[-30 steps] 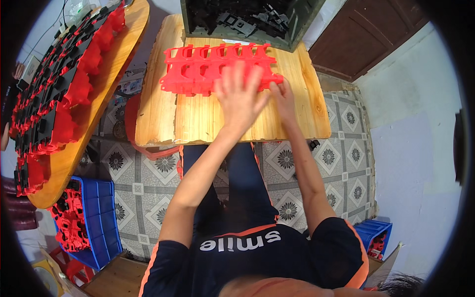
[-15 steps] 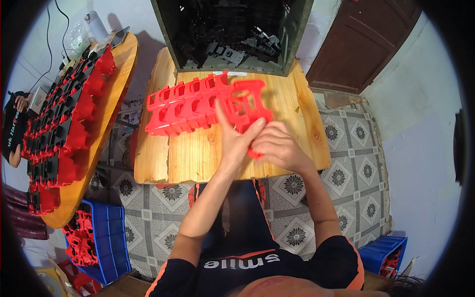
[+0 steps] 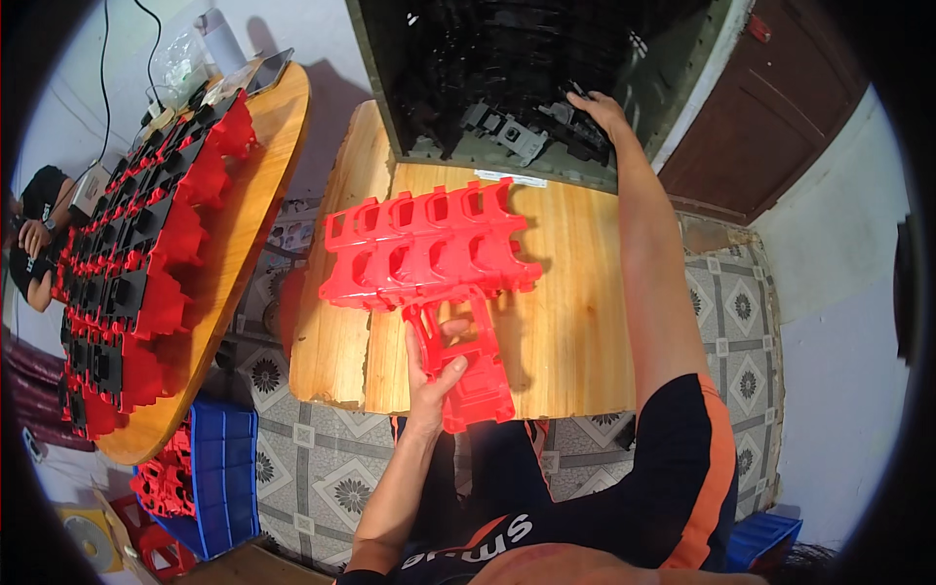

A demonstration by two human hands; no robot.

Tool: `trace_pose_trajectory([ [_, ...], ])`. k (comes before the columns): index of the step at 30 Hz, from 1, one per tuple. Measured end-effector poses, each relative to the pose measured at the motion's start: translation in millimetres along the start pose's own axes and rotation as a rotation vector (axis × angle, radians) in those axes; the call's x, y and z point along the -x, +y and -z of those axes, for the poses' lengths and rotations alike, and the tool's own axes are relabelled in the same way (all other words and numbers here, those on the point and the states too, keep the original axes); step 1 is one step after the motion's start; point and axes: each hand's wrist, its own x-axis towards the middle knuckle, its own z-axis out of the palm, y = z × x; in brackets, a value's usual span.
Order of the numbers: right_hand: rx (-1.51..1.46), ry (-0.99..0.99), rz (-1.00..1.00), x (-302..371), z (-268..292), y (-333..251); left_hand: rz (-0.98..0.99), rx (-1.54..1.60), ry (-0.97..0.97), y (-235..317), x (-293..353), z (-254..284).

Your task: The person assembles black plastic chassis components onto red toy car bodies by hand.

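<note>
My left hand (image 3: 431, 395) is closed around a red plastic frame (image 3: 478, 390) with rectangular cut-outs, its thumb on the face. The frame is held over the near part of the wooden table, in front of rows of similar red plastic frames (image 3: 390, 268) placed side by side. My right hand (image 3: 600, 109) reaches into a large dark green crate (image 3: 390, 127) at the far end of the table. Its fingers are stretched out at black plastic parts (image 3: 580, 136); the dark crate partly hides their contact. A grey part (image 3: 522, 139) lies beside these.
On the left, a wooden table (image 3: 244, 263) bears rows of red frames with black parts (image 3: 127, 283). Below it stands a blue crate (image 3: 224, 478) of red parts. Another person (image 3: 39, 229) is at the far left. A brown door (image 3: 770, 117) is at the right.
My right hand has left the red frame and moved far and right into the green crate. The left hand has brought the frame nearer. The whole view has shifted.
</note>
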Motion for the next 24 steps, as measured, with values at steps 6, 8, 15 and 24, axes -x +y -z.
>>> trace_pose_trajectory([
  [6,0.121,0.008,0.243,129,3,-7,-0.036,-0.118,-0.002,-2,-2,-1],
  [8,0.237,0.123,0.237,189,13,-26,-0.038,-0.153,-0.020,-10,-7,7],
  [15,-0.788,0.022,-0.062,318,87,-30,-0.188,-0.263,-0.170,-15,-4,-2],
  [24,0.539,0.150,0.213,431,104,-20,0.260,0.273,-0.087,9,86,-16],
])
